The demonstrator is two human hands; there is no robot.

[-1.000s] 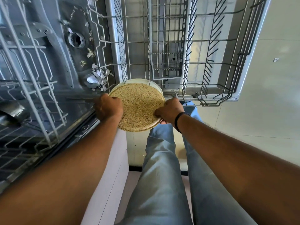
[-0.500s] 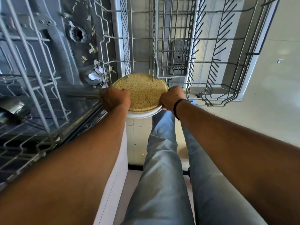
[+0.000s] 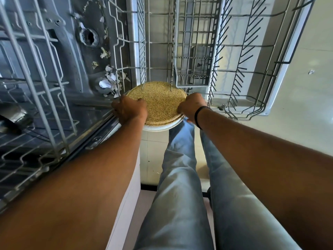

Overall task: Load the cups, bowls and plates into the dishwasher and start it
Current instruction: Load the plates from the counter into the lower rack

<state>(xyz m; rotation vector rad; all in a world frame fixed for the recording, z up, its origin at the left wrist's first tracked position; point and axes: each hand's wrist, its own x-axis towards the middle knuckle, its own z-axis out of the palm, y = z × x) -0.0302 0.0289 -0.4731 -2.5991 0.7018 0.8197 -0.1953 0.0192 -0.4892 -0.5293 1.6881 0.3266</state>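
My jeans-clad legs (image 3: 180, 186) stand nearest. Beyond them my left hand (image 3: 130, 110) and right hand (image 3: 191, 106) grip opposite rims of the speckled plate (image 3: 159, 102), fingers curled round its edge. Its far edge sits among the tines of the pulled-out lower rack (image 3: 234, 73), perhaps already resting there. Scraps of debris (image 3: 110, 82) lie in the tub farther left.

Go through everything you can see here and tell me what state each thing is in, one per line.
Plate: held at both sides, far edge among the rack's tines, not yet released.
Left hand: grips the plate's left edge.
Right hand: grips the plate's right edge.
Lower rack: pulled out, holding only the plate.
Dishwasher tub floor: exposed, scraps of debris lying on it.
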